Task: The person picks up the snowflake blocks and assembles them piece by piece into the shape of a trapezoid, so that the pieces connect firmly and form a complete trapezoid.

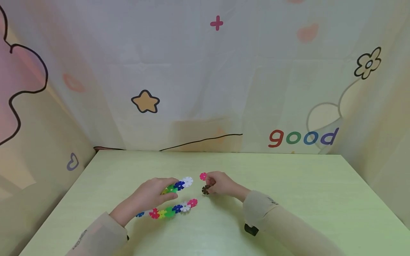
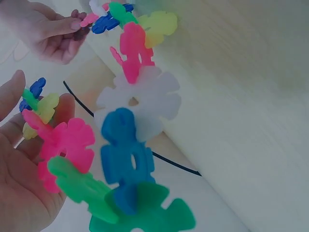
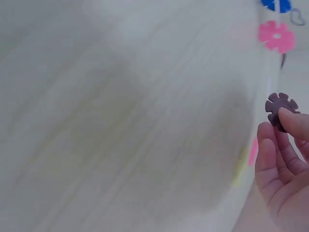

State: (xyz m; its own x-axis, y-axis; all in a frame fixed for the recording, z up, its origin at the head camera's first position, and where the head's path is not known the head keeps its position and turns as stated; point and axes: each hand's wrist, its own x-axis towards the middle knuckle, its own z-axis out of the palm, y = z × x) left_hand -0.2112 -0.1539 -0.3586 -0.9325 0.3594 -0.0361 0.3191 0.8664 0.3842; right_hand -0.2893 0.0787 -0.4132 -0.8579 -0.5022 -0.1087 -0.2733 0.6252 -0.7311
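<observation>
A chain of interlocked, notched flower discs bends in a U around my left hand [image 1: 153, 193]. Its near strand [image 1: 169, 212] runs from blue to a pink end disc. The far strand ends in a white disc [image 1: 187, 181]. My left thumb and fingers grip the far strand around its green and yellow discs [image 2: 47, 107]. At the bend, green discs [image 2: 149, 212] hang close to the left wrist camera. My right hand [image 1: 222, 184] pinches a dark brown disc [image 3: 281, 108] between thumb and fingers. A pink disc [image 1: 203, 176] shows beside its fingertips; whether they touch it I cannot tell.
A pale wood-grain table [image 1: 304, 199] lies under both hands. Behind it hangs a printed cloth [image 1: 205, 89] with a star and the word "good". Pink [image 3: 253, 152] and yellow [image 3: 239, 166] pieces appear blurred beyond the right fingers.
</observation>
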